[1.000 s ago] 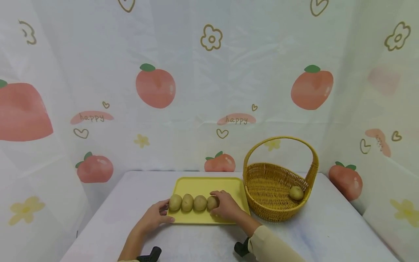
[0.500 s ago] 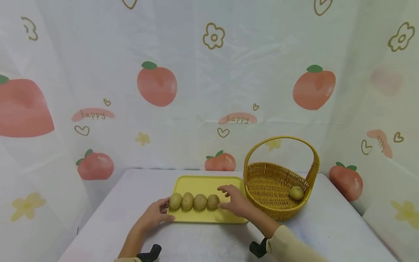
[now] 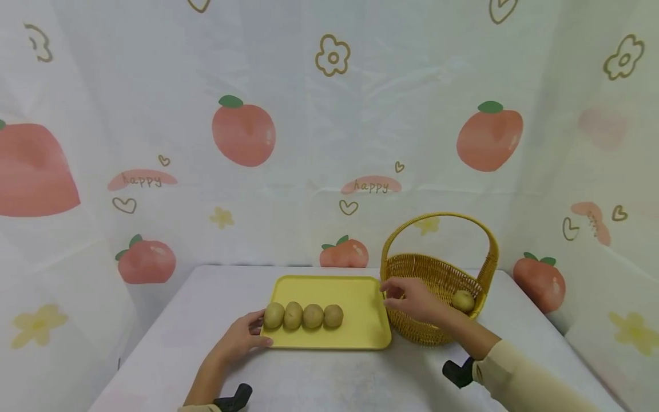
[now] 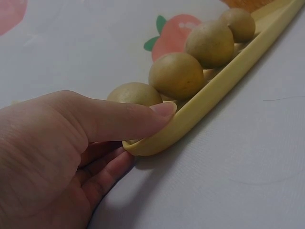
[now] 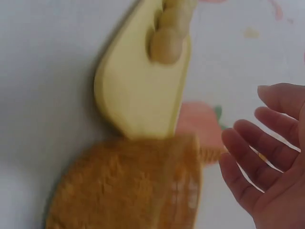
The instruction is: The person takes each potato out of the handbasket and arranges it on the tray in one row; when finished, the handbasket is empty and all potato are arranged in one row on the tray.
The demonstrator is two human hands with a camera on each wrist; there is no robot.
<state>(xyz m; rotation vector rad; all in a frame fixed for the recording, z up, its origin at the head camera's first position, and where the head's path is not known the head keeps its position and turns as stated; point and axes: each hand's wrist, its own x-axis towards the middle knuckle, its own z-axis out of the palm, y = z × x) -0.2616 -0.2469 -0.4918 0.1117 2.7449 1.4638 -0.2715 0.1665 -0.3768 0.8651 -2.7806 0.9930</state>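
Observation:
Several potatoes (image 3: 313, 316) lie side by side in a row on a yellow tray (image 3: 364, 326), along its left and middle part. My left hand (image 3: 240, 339) grips the tray's left end. In the left wrist view the thumb (image 4: 159, 112) lies over the rim and the fingers are at its outer side, next to the nearest potato (image 4: 136, 93). Over the left side of a wicker basket (image 3: 419, 334) hovers my right hand (image 3: 417, 300), holding nothing, its fingers loosely bent and spread in the right wrist view. One potato (image 3: 463, 301) sits inside the basket at the right.
The basket stands right beside the tray's right end, its tall arched handle (image 3: 444, 215) rising above it. A white cloth covers the table (image 3: 329, 377). Behind hangs a white curtain (image 3: 293, 217) printed with fruit and hearts.
My right hand has let go of the rightmost potato in the row and moved right, off the tray to over the basket. My left hand has stayed at the tray's left end.

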